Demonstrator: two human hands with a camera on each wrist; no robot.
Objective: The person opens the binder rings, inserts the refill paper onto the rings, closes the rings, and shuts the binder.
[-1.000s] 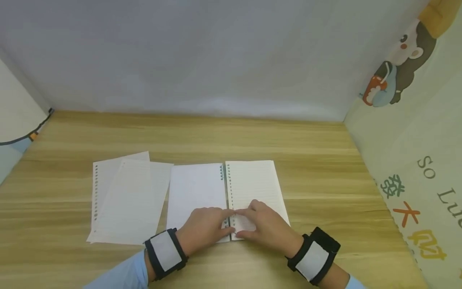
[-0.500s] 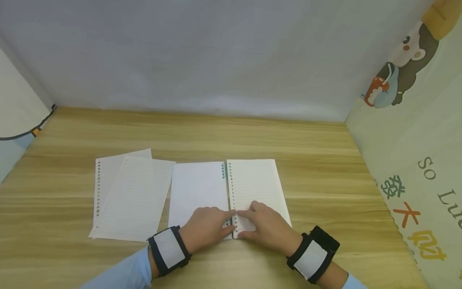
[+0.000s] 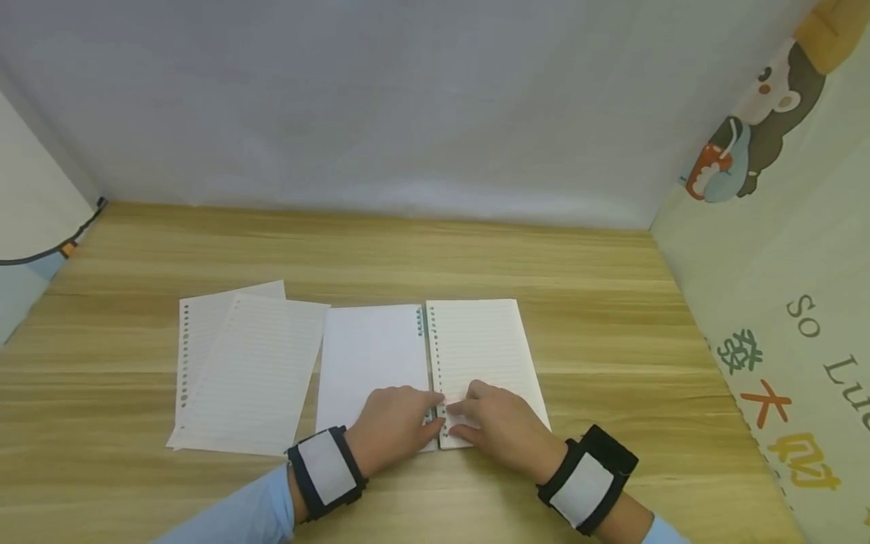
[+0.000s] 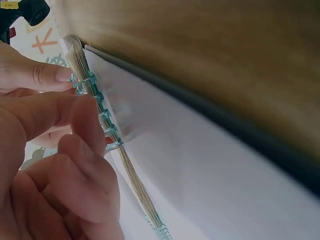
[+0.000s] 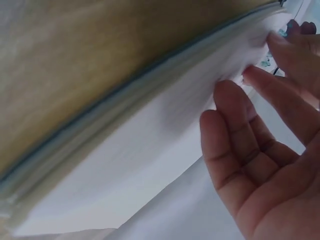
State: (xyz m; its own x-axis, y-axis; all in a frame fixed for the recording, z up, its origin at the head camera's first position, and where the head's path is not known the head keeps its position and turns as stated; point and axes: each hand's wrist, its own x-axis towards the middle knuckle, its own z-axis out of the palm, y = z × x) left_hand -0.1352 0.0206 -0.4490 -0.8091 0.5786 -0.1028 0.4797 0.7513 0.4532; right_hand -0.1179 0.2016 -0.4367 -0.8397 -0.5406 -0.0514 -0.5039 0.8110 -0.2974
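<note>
A loose-leaf notebook lies open, with a white left side (image 3: 370, 363) and a lined stack of pages (image 3: 479, 340) on the right. Teal binder rings (image 4: 103, 115) run through the punched edge between them. At the lower end of this spine, my left hand (image 3: 394, 425) pinches the rings between thumb and bent forefinger. Facing it, my right hand (image 3: 506, 431) rests with thumb and forefinger apart, their tips touching the punched edge of the pages. Its other fingers (image 5: 232, 105) hang loosely bent above the paper. Part of the rings is hidden behind the fingers.
Two loose lined sheets with punched holes, the upper sheet (image 3: 251, 378) overlapping the lower sheet (image 3: 200, 325), lie left of the notebook. A wooden table (image 3: 598, 325) carries everything. A pale wall (image 3: 381, 113) rises behind it, and a printed panel (image 3: 782, 302) borders the right.
My right thumb and forefinger have drawn back slightly to the right from the spine. My left hand has shifted a little to the right. Notebook and loose sheets lie as before.
</note>
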